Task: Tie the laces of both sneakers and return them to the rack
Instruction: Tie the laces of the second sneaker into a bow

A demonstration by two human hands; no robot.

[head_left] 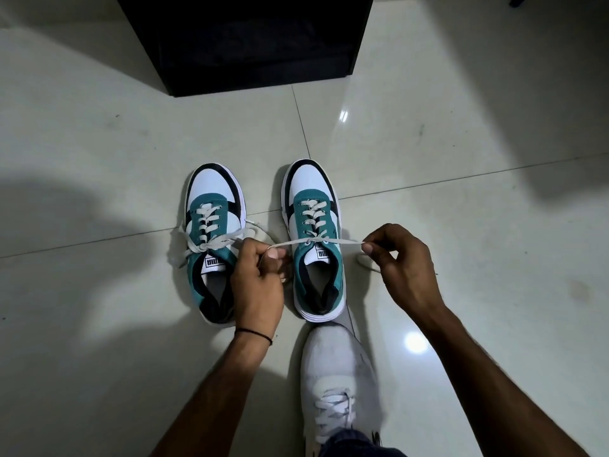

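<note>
Tiled floor [99,159]: hard and glossy, so the shoes can slide on it if tugged.

Dark cabinet [244,44], far centre. Judged to be the rack; its inside is too dark to read.

Two teal, white and black sneakers stand side by side in mid-scene with toes pointing far. They are near each other but apart.
- The left sneaker [213,209] carries a bow, so it looks already tied.
- The right sneaker [321,258] has its heel just beyond the person's own grey shoe [339,364].

Handling estimate for the sneakers: light, with a soft upper and a firm sole. Best carried by the heel collar or with fingers inside the opening.

The hands are apart, one on either side of the right sneaker. The left hand [260,278] pinches one end of its lace and partly covers the left sneaker. The right hand [405,265] pinches the other end between thumb and forefinger.

Lace [290,244]: flat, soft and limp, with some grip in the weave. It is stretched level across the top eyelets, with a first crossing at the centre.

Judgement: the bow is not yet formed. Hold the lace close to the crossing so that tension does not slacken.
</note>
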